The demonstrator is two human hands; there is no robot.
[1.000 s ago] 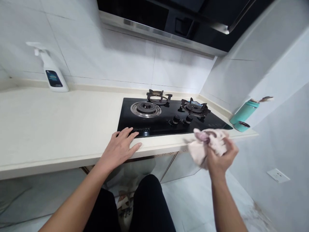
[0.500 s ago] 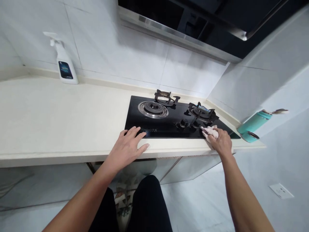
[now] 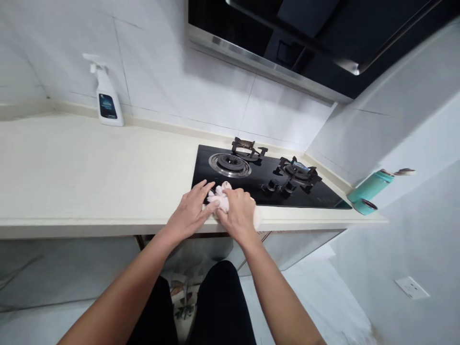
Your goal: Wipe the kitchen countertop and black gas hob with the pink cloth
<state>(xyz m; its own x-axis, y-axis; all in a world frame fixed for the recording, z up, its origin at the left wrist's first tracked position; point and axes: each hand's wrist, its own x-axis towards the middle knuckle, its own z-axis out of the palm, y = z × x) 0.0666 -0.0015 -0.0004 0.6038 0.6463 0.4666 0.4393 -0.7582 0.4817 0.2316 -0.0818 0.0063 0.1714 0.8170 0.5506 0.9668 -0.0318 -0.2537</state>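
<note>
My right hand (image 3: 237, 214) is closed over a crumpled pale pink cloth (image 3: 220, 197), pressing it on the front left edge of the black glass gas hob (image 3: 323, 194). My left hand (image 3: 190, 213) lies beside it with fingers stretched out, fingertips touching the cloth and the hob's front left corner. Both hands rest at the front rim of the cream countertop (image 3: 82, 172). The hob has two burners (image 3: 230, 164) and two knobs (image 3: 276, 186) behind my hands.
A white spray bottle (image 3: 107, 98) stands at the back left against the tiled wall. A teal flask (image 3: 370, 187) lies tilted at the counter's right end with its cap (image 3: 362, 206) beside it. A dark range hood (image 3: 287, 33) hangs above. A wall socket (image 3: 411, 287) is low right.
My right hand has carried the cloth from the air onto the hob's right front, then swept it left along the front edge to meet my left hand. The view shifted slightly.
</note>
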